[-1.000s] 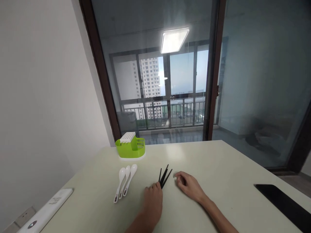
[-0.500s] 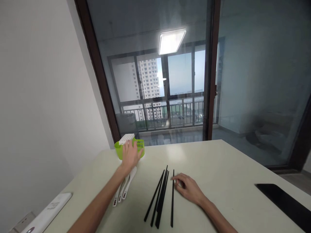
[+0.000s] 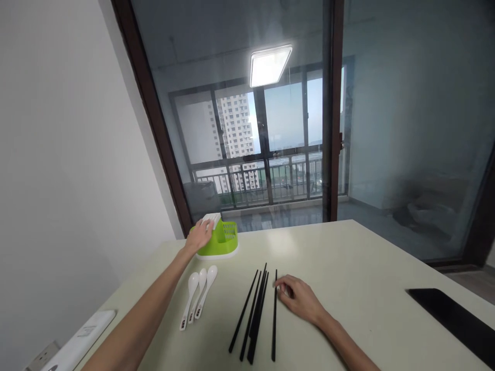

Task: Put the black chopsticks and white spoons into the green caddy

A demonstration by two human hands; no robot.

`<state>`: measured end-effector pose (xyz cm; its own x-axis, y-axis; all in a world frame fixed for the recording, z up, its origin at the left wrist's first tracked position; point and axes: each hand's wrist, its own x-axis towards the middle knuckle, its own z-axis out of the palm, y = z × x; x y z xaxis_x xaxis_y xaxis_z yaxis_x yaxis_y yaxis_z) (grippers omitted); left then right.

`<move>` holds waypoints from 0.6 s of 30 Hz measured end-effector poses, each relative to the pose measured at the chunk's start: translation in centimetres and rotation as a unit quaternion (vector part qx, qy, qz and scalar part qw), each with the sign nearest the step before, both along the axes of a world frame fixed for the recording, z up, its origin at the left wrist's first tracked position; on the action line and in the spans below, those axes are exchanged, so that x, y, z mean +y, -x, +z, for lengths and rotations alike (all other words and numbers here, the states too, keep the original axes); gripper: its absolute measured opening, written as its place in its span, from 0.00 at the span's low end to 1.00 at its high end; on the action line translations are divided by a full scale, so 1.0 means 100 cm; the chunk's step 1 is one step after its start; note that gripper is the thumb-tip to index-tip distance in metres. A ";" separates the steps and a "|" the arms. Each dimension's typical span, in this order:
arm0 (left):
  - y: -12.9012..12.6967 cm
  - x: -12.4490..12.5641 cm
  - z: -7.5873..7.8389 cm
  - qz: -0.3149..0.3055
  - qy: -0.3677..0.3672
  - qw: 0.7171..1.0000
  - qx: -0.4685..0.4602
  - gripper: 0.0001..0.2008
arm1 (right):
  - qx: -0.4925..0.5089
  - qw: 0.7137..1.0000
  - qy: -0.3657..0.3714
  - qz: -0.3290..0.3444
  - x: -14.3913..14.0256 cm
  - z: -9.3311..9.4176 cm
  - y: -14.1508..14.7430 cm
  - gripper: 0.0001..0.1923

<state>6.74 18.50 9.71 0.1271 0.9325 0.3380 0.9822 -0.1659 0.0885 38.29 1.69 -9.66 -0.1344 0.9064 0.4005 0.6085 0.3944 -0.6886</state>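
Note:
My left hand (image 3: 200, 234) is closed on the upper left of a green utensil basket (image 3: 218, 246), its fingers over the white slatted piece (image 3: 213, 218) at the top. The basket stands upright on a white base at the far left of the table. Closer to me lie three white spoons (image 3: 201, 283), side by side. My right hand (image 3: 299, 296) rests on the table with fingers loosely curled and thumb and forefinger slightly apart. Its forefinger tip touches or lies just over a single black chopstick (image 3: 274, 324). Several more black chopsticks (image 3: 255, 314) lie bunched to the left.
A pale table (image 3: 328, 257) spans the foreground. At its left edge lies a long white object (image 3: 83, 332) with print on it; at the right lies a flat black object (image 3: 448, 319). Beyond stands a glass sliding door with a dark frame (image 3: 335, 129).
My left hand has shifted from the basket's front to its upper left. The basket has moved slightly right and turned, and the spoons are now uncovered. My right hand stays put.

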 end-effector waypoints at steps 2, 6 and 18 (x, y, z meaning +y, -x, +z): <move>-0.017 -0.004 -0.001 -0.024 0.011 1.000 0.004 0.30 | 0.001 1.000 0.002 0.000 0.000 0.000 0.000 0.15; -0.069 -0.018 -0.005 -0.090 0.019 0.996 0.017 0.32 | -0.002 1.000 0.005 0.001 0.000 0.000 0.000 0.15; -0.202 -0.078 -0.015 -0.269 0.017 0.962 0.038 0.31 | -0.030 0.999 -0.007 0.021 -0.003 0.003 0.001 0.18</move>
